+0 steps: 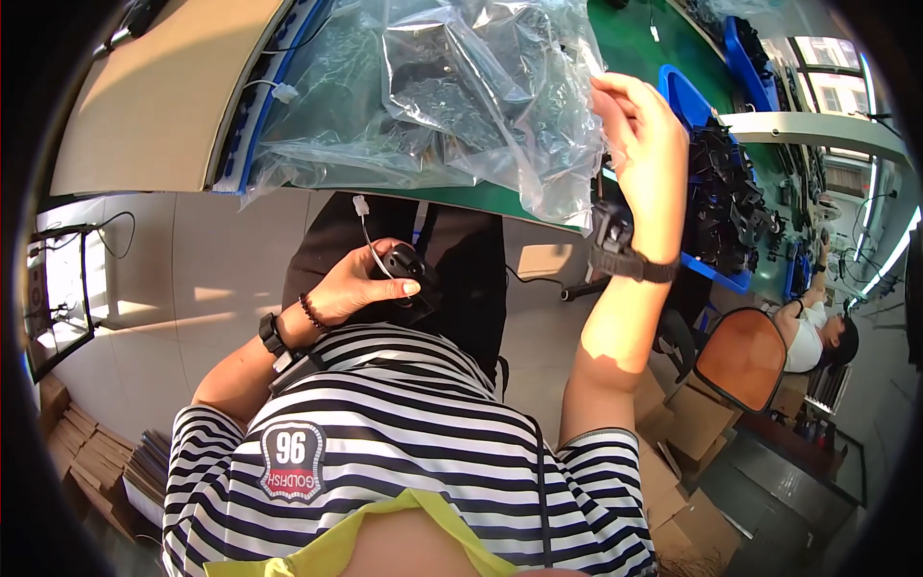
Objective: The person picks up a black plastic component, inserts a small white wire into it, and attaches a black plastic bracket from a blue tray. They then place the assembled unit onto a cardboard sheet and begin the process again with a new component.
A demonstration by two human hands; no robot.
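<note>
My left hand (354, 288) is closed around a small black device (409, 267), held low in front of my lap. From the device a thin white cable rises to a white plug (361, 205), which hangs loose near the table edge. My right hand (639, 125) reaches up to the right edge of a large clear plastic bag (558, 163), its fingers bent and pinching the film there. The bag lies crumpled over the table front, and dark shapes show faintly through it. What exactly is inside cannot be made out.
Left of the bag are a cardboard sheet (144, 106) and a blue-edged strip (240, 135) with another white plug. To the right, a blue bin (716, 274) holds several black parts. Beyond are an orange chair (740, 361) and a seated person (817, 337). Cardboard boxes (692, 423) stand behind.
</note>
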